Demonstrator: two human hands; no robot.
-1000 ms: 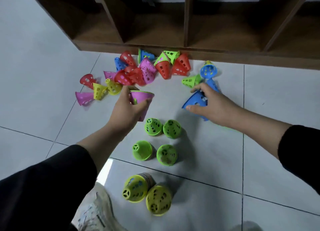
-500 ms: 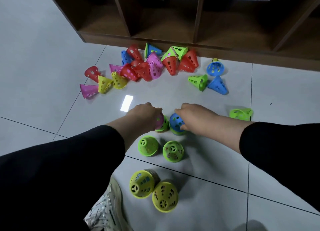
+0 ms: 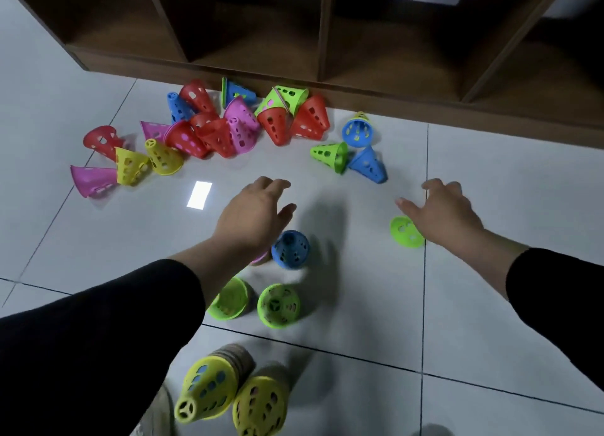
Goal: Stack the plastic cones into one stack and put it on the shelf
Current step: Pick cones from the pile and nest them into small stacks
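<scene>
Many perforated plastic cones lie on the tiled floor. A loose pile of red, pink, blue, green and yellow cones (image 3: 225, 125) lies in front of the wooden shelf (image 3: 327, 60). Upright cones stand near me: a blue-topped one (image 3: 290, 249), two green ones (image 3: 278, 305) and two yellow stacks (image 3: 209, 390). A pink cone is mostly hidden under my left wrist. My left hand (image 3: 258, 216) hovers open above the floor, just beyond the blue cone. My right hand (image 3: 444, 210) is open with fingers spread, right beside a green cone (image 3: 405, 231) lying on its side.
A green cone (image 3: 328, 154) and two blue cones (image 3: 367, 164) lie between my hands and the shelf. The shelf has several open compartments at floor level. My shoe (image 3: 157, 416) shows at the bottom edge. A bright reflection (image 3: 199, 194) sits on the tile.
Both hands have let go of the pink and blue cones set on the green ones and lifted away; the left hand has moved forward, the right hand out to the right.
</scene>
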